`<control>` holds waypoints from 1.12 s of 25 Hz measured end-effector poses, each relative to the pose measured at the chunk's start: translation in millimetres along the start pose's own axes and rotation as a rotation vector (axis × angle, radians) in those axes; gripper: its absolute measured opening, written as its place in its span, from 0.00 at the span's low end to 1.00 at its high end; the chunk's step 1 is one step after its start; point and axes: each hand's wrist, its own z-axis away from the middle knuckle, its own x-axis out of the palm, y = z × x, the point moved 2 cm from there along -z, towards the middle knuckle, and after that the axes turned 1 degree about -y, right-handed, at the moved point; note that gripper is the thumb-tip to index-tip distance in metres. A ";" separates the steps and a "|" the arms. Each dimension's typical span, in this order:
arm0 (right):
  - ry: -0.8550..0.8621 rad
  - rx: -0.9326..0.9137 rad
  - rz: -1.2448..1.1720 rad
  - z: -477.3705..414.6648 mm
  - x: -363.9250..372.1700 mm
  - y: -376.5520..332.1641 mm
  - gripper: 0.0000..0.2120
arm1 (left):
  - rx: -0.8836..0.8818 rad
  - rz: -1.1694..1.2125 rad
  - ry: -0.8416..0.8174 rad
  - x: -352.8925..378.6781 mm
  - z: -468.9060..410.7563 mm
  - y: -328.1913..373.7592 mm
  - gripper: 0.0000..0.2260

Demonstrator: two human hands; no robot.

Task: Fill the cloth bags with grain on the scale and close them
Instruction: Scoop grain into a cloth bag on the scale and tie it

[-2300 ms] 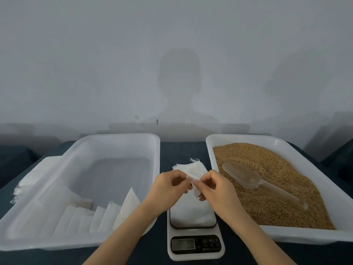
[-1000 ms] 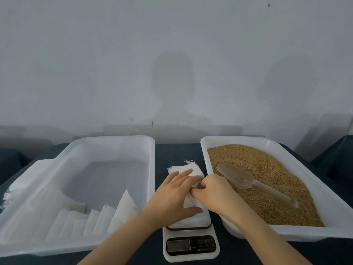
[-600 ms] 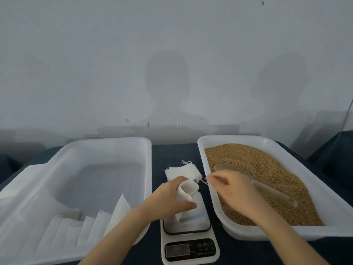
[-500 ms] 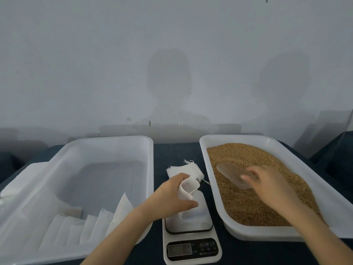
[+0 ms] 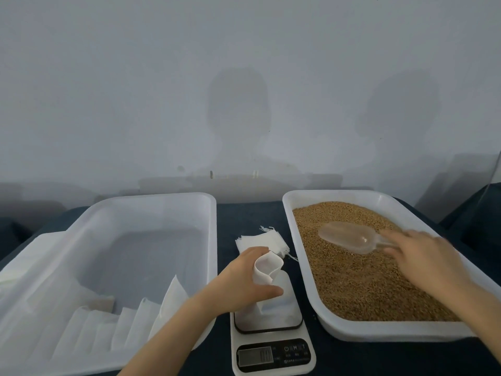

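Filling the white tray [image 5: 303,256] under your right hand [image 5: 425,256], the grain [image 5: 366,289] lies tan and heaped. Left of your left hand [image 5: 241,278] sits a second tray [image 5: 135,202] with flat white bags [image 5: 130,324] leaning in a row. The scale [image 5: 273,356] stands below your left hand, which curls fingers and thumb round the cloth bag [image 5: 267,270] — white, upright, mouth spread open over the platform. Your right hand lies over the handle of the clear scoop [image 5: 344,237] — too blurred to tell whether it grips.

The scale [image 5: 273,356] is showing a power symbol and what is looking like an "M" on its dark front panel. Its display digits and the small print beneath are blurring beyond reading.
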 end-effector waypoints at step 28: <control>-0.306 0.222 -0.529 19.9 20.9 19.4 0.17 | 0.005 0.007 -0.021 1.0 -3.7 -4.8 0.31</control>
